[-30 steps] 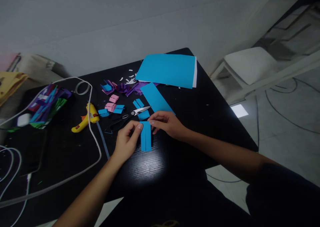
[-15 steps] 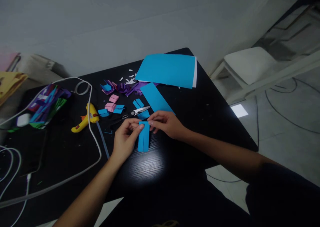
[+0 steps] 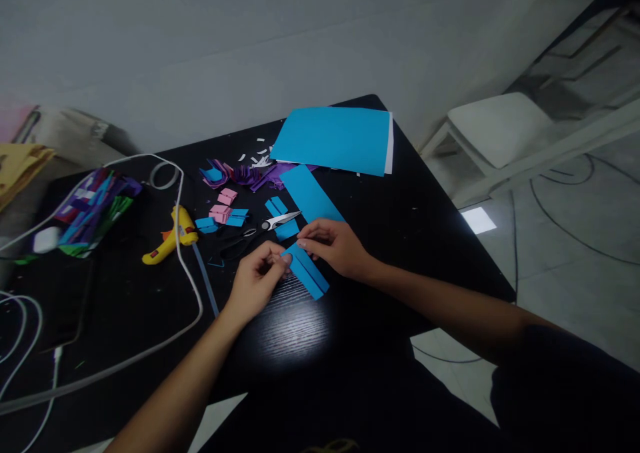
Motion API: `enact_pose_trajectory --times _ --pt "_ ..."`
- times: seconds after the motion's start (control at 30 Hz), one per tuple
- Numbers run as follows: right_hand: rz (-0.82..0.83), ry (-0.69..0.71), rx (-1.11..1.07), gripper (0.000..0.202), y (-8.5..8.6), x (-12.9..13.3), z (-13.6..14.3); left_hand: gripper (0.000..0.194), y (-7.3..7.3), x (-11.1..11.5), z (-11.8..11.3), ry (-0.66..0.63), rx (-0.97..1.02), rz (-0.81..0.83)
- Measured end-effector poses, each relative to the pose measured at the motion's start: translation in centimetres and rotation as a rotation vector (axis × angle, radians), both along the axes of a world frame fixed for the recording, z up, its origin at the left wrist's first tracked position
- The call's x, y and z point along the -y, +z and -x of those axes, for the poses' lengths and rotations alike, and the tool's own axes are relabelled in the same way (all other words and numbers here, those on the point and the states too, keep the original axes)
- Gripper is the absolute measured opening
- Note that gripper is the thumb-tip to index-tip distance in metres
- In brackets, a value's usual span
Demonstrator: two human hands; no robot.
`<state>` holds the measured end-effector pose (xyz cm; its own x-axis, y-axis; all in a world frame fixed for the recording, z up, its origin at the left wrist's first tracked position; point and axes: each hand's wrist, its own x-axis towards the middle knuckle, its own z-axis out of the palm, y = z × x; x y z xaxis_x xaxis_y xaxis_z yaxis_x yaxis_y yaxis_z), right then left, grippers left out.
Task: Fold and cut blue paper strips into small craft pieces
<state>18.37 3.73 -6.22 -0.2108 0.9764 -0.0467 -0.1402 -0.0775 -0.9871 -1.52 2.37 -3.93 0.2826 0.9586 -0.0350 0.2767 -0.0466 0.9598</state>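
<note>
A blue folded paper strip (image 3: 311,274) with a lengthwise slit slants down to the right above the black table. Its upper left corner is pinched by my left hand (image 3: 257,276), thumb on top. The fingertips of my right hand (image 3: 337,245) are closed on its upper edge. Just beyond my hands lie scissors (image 3: 270,224) with their blades toward the right, beside small blue folded pieces (image 3: 276,206) and pink folded pieces (image 3: 221,213). A longer blue strip (image 3: 313,196) runs partly behind my right hand.
A large blue sheet (image 3: 335,140) lies on white paper at the back of the black table (image 3: 385,306). Purple fringed paper (image 3: 247,175) and white scraps are near it. Leftward are a yellow glue gun (image 3: 173,236), a white cable and a colourful bundle (image 3: 97,206). A white stool (image 3: 500,126) stands right.
The blue folded strip has turned from nearly upright to slanting, its lower end swinging right. My left hand has shifted slightly right; my right hand stays at the strip's upper edge.
</note>
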Motion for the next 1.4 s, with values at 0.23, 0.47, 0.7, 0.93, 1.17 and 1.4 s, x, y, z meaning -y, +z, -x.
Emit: enact_pose_trajectory --times 0.23,0.47,0.7,0.93,1.17,1.4 --pt "-0.129 -0.047 0.156 0.011 0.1 0.2 0.0 0.026 -0.3 0.1 -0.1 0.033 0.081 0.093" --pt "-0.209 -0.012 0.243 0.016 0.2 0.6 -0.1 0.03 0.1 0.2 -0.3 0.124 0.169 0.126" --pt "-0.255 0.066 0.324 0.038 0.9 0.6 -0.5 0.03 -0.2 0.0 -0.2 0.129 0.208 0.113" --pt "-0.232 0.043 0.317 0.032 0.5 0.5 -0.4 0.03 -0.7 0.1 -0.2 0.094 0.202 0.076" --pt "-0.315 0.007 0.383 0.023 0.4 0.6 -0.3 0.039 -0.9 0.2 -0.3 0.096 0.152 0.072" --pt "-0.531 -0.038 0.602 0.016 0.2 0.9 -0.4 0.044 -1.2 0.5 0.0 0.054 0.103 0.066"
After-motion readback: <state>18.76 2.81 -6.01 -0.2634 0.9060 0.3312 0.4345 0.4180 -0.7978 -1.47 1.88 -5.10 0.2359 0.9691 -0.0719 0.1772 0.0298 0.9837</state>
